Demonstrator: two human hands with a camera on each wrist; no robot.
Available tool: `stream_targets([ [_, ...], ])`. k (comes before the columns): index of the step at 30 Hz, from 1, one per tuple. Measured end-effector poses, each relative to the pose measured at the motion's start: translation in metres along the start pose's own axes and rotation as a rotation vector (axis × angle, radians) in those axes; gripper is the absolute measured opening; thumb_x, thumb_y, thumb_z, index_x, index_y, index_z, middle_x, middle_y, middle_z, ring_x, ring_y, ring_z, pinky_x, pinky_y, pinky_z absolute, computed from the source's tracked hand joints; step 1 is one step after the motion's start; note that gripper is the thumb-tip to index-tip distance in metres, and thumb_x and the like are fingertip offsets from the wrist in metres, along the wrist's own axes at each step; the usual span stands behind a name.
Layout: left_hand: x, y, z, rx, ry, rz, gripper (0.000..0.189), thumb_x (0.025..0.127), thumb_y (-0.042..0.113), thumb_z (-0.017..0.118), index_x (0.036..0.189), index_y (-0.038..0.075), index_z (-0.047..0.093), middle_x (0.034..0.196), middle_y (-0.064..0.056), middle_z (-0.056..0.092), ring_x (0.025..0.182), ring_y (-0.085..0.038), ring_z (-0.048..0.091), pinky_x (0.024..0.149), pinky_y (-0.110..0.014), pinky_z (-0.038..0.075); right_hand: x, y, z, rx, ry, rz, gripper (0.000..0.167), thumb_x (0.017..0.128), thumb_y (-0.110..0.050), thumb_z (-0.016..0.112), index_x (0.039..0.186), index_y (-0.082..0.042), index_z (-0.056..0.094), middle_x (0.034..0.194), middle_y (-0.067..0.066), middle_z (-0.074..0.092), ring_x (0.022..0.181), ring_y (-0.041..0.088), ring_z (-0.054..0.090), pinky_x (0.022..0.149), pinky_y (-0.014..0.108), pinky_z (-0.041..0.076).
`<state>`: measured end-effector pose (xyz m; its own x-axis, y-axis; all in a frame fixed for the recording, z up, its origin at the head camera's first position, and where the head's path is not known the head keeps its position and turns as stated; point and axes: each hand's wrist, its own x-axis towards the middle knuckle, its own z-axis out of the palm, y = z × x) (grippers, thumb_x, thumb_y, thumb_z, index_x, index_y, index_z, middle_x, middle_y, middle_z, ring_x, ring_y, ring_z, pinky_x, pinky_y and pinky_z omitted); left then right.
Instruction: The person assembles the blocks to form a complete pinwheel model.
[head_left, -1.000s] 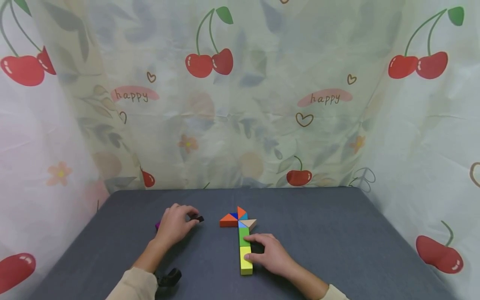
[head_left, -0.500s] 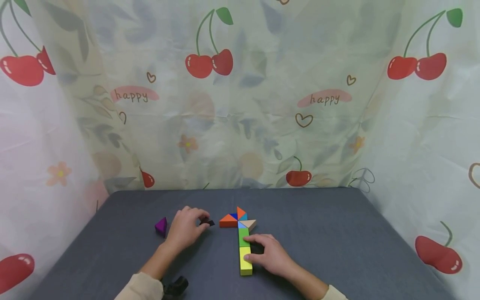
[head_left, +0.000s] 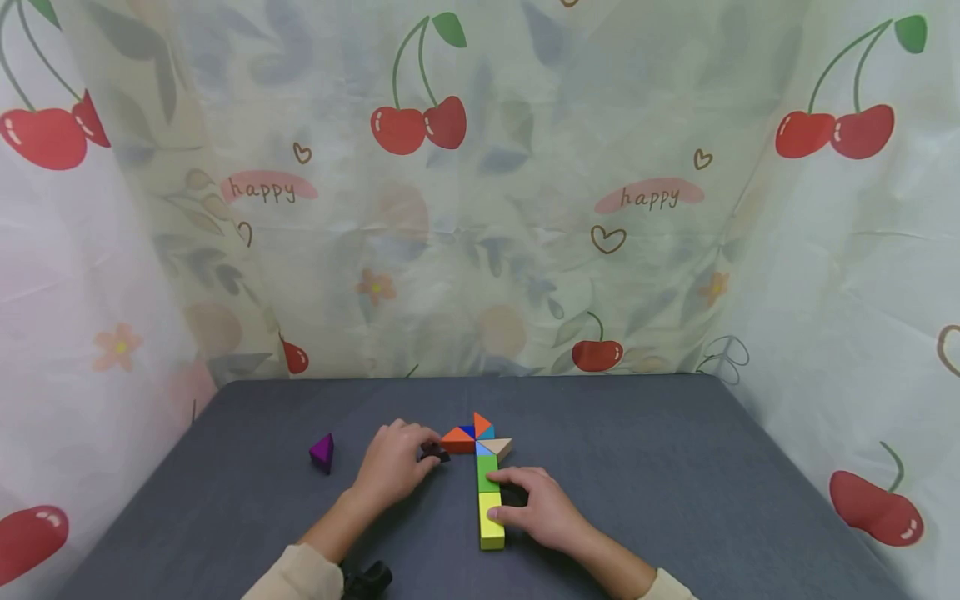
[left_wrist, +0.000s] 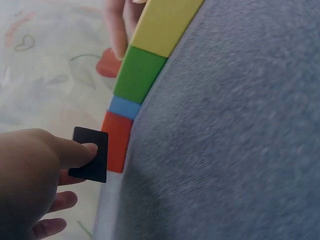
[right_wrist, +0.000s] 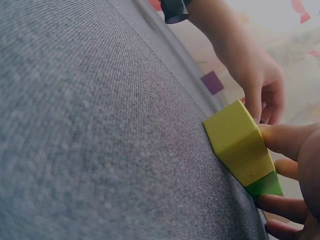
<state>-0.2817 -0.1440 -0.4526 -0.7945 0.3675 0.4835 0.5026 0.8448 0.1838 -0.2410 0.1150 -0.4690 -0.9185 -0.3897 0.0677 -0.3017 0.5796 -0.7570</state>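
My left hand [head_left: 397, 460] pinches a small black block [left_wrist: 97, 169] between thumb and fingers, close to the left side of an orange-red triangular block [head_left: 456, 447]. That block belongs to a pinwheel of triangles with a dark blue one, an upright orange one [head_left: 482, 425], a beige one [head_left: 499, 448] and light blue ones. Below the pinwheel, a green block [head_left: 487, 467] and a yellow block [head_left: 491, 535] stand end to end in a column. At the column's right side, my right hand [head_left: 547, 510] touches the green block with a finger and the yellow one with the thumb.
A purple triangular block [head_left: 322, 453] lies apart on the left of the grey cloth-covered table [head_left: 637, 450]. Cherry-printed curtains [head_left: 487, 250] enclose the back and sides. A black device [head_left: 367, 581] sits at my left wrist.
My left hand has carried the black block rightward to the pinwheel's left side, uncovering the purple block. My right hand and the assembled blocks have stayed in place.
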Motion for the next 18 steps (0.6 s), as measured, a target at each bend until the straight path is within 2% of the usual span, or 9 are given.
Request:
stream_targets([
  [4,-0.0001,0.0033,0.0048,0.002,-0.021,0.008,0.022,0.077,0.025,0.084,0.097,0.021,0.076,0.081,0.009,0.065,0.074,-0.012,0.049,0.067,-0.033,0.040,-0.0005,-0.0001,0.0001,-0.002,0.006,-0.014,0.046,0.082,-0.042,0.077,0.123,-0.022,0.068,0.124,-0.001,0.062,0.116,0.027,0.048,0.097,0.056,0.037],
  [10,-0.0019,0.0039,0.0108,0.007,-0.076,-0.034,0.024,0.078,0.027,0.083,0.100,0.022,0.075,0.076,0.012,0.058,0.069,-0.010,0.044,0.063,-0.030,0.036,-0.0012,0.0002,0.0011,-0.003,0.009,-0.034,0.046,0.083,-0.042,0.076,0.123,-0.022,0.068,0.123,-0.002,0.062,0.116,0.027,0.048,0.098,0.055,0.037],
  [18,-0.0032,0.0090,0.0046,-0.047,-0.090,-0.089,0.019,0.079,0.025,0.082,0.097,0.023,0.074,0.074,0.012,0.057,0.069,-0.010,0.045,0.066,-0.031,0.039,0.0001,0.0029,0.0012,0.002,0.015,-0.037,0.046,0.082,-0.042,0.077,0.123,-0.023,0.068,0.124,-0.001,0.062,0.117,0.028,0.048,0.097,0.056,0.037],
])
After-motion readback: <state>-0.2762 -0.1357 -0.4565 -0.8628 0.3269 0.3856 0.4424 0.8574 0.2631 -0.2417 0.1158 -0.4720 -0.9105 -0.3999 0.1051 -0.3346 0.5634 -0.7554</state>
